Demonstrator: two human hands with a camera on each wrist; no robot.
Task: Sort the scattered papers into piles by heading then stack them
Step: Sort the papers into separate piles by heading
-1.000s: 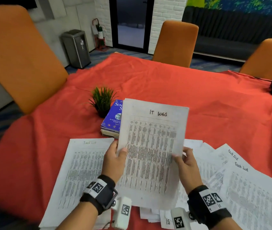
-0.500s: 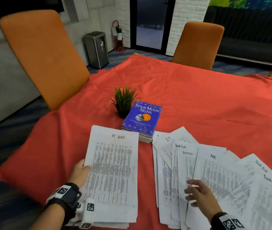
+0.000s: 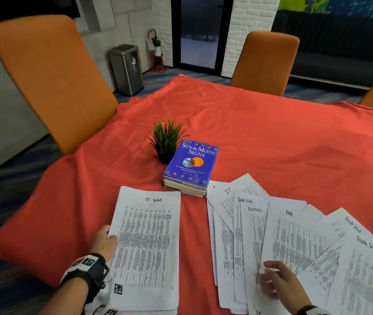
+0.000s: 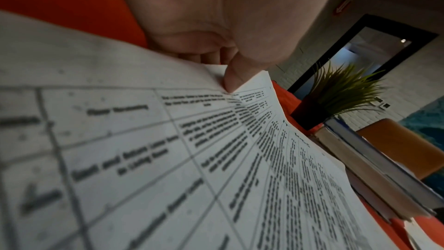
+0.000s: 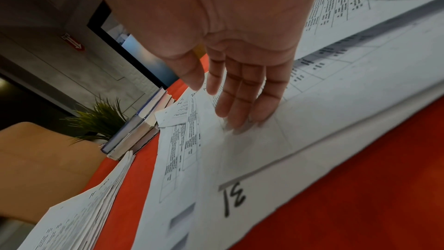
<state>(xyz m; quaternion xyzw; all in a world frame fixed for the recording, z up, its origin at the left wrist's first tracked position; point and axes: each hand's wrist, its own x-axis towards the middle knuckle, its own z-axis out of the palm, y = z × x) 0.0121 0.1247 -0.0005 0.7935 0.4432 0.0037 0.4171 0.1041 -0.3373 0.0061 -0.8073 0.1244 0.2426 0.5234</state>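
A sheet headed "IT logs" (image 3: 145,244) tops a pile at the near left of the red table. My left hand (image 3: 104,243) pinches that sheet's left edge, thumb on top (image 4: 234,77), fingers under it. To the right lies a fanned spread of papers (image 3: 244,242) headed "IT", "Task list", "Admin" and "HR" (image 3: 292,242). More "Task list" sheets (image 3: 363,269) lie at the far right. My right hand (image 3: 276,280) is over the HR sheet, fingers straight, tips touching the paper (image 5: 242,126), holding nothing.
A blue book, "Sun & Moon Signs" (image 3: 192,164), lies on other books behind the piles, beside a small potted plant (image 3: 166,138). The red tablecloth (image 3: 272,137) stretches beyond. Orange chairs (image 3: 51,78) stand at the left and far side.
The IT logs sheet went from held up in both hands down onto the left pile. My right hand let go of it and moved right onto the spread papers.
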